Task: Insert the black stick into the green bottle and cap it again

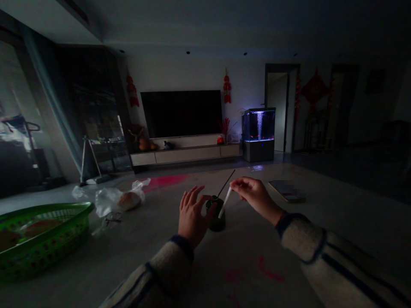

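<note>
A small dark green container [217, 216] stands on the pale table [244, 256] in a dim room, with a thin dark stick [226, 183] rising from it. My left hand [192, 216] rests against its left side, thumb on the container and the other fingers spread upward. My right hand [253, 193] hovers to the right of it and pinches a thin white stick [225, 202], whose lower end points down at the container's top. Both arms wear pale striped sleeves.
A green plastic basket [48, 239] sits at the table's left edge. A clear plastic bag with a bun [128, 200] lies behind it, and glasses [112, 219] beside that. A flat booklet [287, 191] lies at the right. Beyond stand a television [181, 113] and a lit aquarium [258, 126].
</note>
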Demonstrator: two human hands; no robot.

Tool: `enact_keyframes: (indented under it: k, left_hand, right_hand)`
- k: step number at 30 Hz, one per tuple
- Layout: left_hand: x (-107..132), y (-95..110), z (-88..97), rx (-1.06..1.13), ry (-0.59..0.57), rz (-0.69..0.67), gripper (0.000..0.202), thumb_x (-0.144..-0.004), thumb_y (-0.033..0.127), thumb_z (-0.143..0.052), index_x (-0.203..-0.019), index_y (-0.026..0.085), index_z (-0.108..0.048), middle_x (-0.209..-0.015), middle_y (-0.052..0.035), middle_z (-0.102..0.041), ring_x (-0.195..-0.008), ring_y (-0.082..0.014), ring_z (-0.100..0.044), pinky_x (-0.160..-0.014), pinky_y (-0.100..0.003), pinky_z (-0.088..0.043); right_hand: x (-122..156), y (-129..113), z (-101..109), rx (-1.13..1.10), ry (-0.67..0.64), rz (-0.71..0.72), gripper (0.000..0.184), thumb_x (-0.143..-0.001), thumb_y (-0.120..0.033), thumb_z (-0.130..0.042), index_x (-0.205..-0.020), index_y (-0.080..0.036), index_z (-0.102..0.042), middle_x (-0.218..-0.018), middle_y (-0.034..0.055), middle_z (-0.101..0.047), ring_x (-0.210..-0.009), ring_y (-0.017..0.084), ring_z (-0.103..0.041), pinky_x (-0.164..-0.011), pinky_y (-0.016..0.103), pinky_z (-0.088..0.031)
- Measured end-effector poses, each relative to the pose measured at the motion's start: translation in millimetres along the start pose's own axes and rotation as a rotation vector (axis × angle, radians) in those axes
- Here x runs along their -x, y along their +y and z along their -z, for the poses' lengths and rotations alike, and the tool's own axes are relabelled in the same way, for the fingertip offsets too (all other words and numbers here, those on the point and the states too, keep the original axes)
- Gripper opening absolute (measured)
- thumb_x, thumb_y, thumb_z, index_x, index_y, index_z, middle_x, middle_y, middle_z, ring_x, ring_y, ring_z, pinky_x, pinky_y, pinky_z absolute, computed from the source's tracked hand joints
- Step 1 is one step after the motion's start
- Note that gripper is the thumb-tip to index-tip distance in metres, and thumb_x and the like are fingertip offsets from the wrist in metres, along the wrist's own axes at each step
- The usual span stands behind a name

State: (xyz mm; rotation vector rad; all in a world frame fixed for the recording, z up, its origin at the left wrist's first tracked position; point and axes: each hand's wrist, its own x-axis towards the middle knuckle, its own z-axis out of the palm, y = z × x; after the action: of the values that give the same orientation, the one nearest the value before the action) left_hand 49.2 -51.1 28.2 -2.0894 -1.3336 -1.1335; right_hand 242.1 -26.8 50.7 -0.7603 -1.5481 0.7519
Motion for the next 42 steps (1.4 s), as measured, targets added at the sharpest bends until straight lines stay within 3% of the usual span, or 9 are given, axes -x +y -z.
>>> enact_keyframes:
  k: [7,16,24,28,32,37,42]
  left_hand:
    - [-1,6,5.6,0.054,-0.023,-0.031,0.012,-0.077,0.030,-0.053,-0.083,0.024,-0.062,-0.122,-0.0045,-0.052,-0.118,-0.0254,-0.042,-0.099,-0.053,-0.029]
    - [-2,5,4.2,0.021,0.015,-0.004,0.010,-0.076,0.029,-0.055,-0.081,0.024,-0.061,-0.120,-0.0051,-0.053,-0.116,-0.0257,-0.043,-0.098,-0.052,-0.031]
    - [-2,3,-0.2,0.024,0.038,0.028,0.027,-0.075,0.030,-0.055,-0.102,0.024,-0.054,-0.121,-0.0067,-0.053,-0.116,-0.0255,-0.044,-0.098,-0.050,-0.031]
    - [0,3,-0.8,0.013,0.024,0.022,0.026,-0.076,0.029,-0.055,-0.101,0.024,-0.054,-0.121,-0.0063,-0.053,-0.117,-0.0248,-0.043,-0.100,-0.049,-0.030]
    - [1,2,-2.4,0.014,0.022,0.012,0.025,-0.076,0.028,-0.054,-0.100,0.024,-0.055,-0.121,-0.0063,-0.053,-0.117,-0.0246,-0.043,-0.100,-0.049,-0.030]
    - [1,2,-3.5,0.014,0.023,0.005,0.024,-0.076,0.027,-0.054,-0.100,0.024,-0.055,-0.121,-0.0067,-0.053,-0.116,-0.0252,-0.044,-0.099,-0.050,-0.030]
    - [0,2,-2.2,0.019,0.039,0.013,0.021,-0.078,0.027,-0.052,-0.098,0.024,-0.054,-0.119,-0.0063,-0.054,-0.115,-0.0244,-0.044,-0.099,-0.049,-0.031]
  right_hand:
    - [-1,-2,0,-0.127,0.148,-0.033,0.031,-0.065,-0.043,-0.064,-0.077,-0.014,-0.060,-0.061,-0.0002,-0.059,-0.043,0.006,-0.043,-0.039,0.020,-0.031]
    - [3,-2,-5,-0.149,0.101,-0.063,0.031,-0.065,-0.042,-0.065,-0.079,-0.015,-0.061,-0.062,-0.0006,-0.058,-0.044,0.005,-0.042,-0.039,0.020,-0.033]
    - [6,-7,-7,-0.052,0.203,0.072,0.029,-0.068,-0.042,-0.062,-0.081,-0.017,-0.061,-0.065,0.0001,-0.059,-0.047,0.007,-0.044,-0.042,0.020,-0.037]
    - [9,-3,-9,0.034,0.147,0.101,0.027,-0.070,-0.041,-0.061,-0.082,-0.017,-0.062,-0.057,-0.0019,-0.053,-0.046,0.007,-0.040,-0.042,0.020,-0.034]
    - [12,2,-14,0.121,0.104,0.163,0.025,-0.074,-0.040,-0.057,-0.084,-0.017,-0.063,-0.063,-0.0001,-0.056,-0.046,0.007,-0.037,-0.042,0.020,-0.032]
    - [14,-1,-19,0.163,0.075,0.252,0.023,-0.077,-0.036,-0.055,-0.089,-0.018,-0.063,-0.076,0.0031,-0.062,-0.050,0.007,-0.042,-0.047,0.021,-0.038]
    - [14,-2,-26,0.152,0.032,0.220,0.024,-0.077,-0.036,-0.054,-0.091,-0.019,-0.064,-0.076,0.0037,-0.064,-0.056,0.010,-0.052,-0.053,0.022,-0.044]
